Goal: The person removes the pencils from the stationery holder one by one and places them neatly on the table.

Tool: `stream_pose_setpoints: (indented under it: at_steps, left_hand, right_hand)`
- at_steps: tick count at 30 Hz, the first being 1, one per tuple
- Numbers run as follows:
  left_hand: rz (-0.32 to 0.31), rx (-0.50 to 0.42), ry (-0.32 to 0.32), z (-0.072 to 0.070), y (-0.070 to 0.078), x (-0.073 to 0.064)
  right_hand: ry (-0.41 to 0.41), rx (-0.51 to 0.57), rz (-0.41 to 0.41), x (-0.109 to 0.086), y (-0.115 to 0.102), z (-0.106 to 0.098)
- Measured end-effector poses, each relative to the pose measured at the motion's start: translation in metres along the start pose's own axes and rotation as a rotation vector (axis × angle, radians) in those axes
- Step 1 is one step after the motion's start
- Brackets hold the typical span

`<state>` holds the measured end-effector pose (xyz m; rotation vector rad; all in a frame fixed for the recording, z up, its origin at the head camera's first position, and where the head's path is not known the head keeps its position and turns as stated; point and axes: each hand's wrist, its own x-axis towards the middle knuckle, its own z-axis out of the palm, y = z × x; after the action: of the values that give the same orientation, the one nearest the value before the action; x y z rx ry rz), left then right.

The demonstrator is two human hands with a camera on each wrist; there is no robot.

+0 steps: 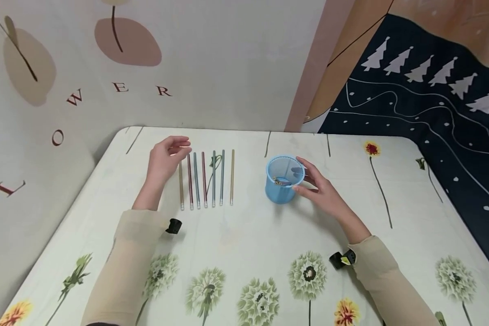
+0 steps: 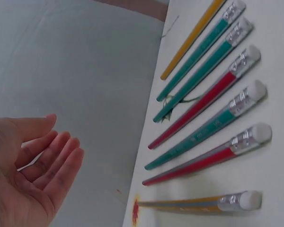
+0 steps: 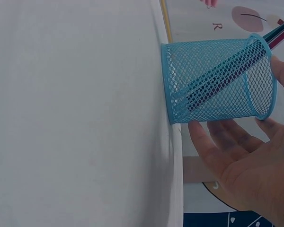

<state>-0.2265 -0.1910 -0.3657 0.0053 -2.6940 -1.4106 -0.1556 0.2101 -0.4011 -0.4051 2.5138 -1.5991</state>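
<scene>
Several pencils with white erasers lie side by side on the table: yellow, teal and red ones, such as the red pencil (image 2: 194, 109) and the yellow pencil (image 1: 232, 179). Over the far end of the row's left side is my left hand (image 1: 167, 154), fingers loosely bent and nothing in them. A light blue mesh pencil cup (image 1: 280, 194) stands upright right of the row. My right hand (image 1: 319, 188) holds the cup from its right side, thumb at the rim and fingers along the wall. Teal and red pencils (image 3: 279, 35) lean inside the cup, their ends past its rim.
A white tablecloth (image 1: 236, 240) printed with flowers covers the table. Behind it rises a pale printed wall hanging (image 1: 228, 68), with a dark tree-patterned cloth (image 1: 411, 99) at the right. Small black wrist cameras, one being the left camera (image 1: 173, 226), sit at both sleeves.
</scene>
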Motion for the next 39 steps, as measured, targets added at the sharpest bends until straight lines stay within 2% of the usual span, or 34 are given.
stream_pose_setpoints:
  at_steps: [8, 21, 30, 39]
  left_hand:
    - [0.089, -0.093, -0.034, 0.007, 0.016, -0.014]
    - [0.224, -0.181, -0.128, 0.032, 0.045, -0.034]
    - [0.338, -0.243, -0.18, 0.059, 0.062, -0.049]
    - [0.482, -0.28, -0.242, 0.091, 0.079, -0.063]
  right_hand:
    - [-0.01, 0.009, -0.007, 0.0, -0.001, 0.001]
    - [-0.01, -0.002, -0.006, -0.001, -0.002, -0.001]
    - [-0.006, -0.004, -0.007, 0.0, -0.001, -0.001]
    - [-0.005, -0.005, -0.018, -0.001, 0.001, -0.002]
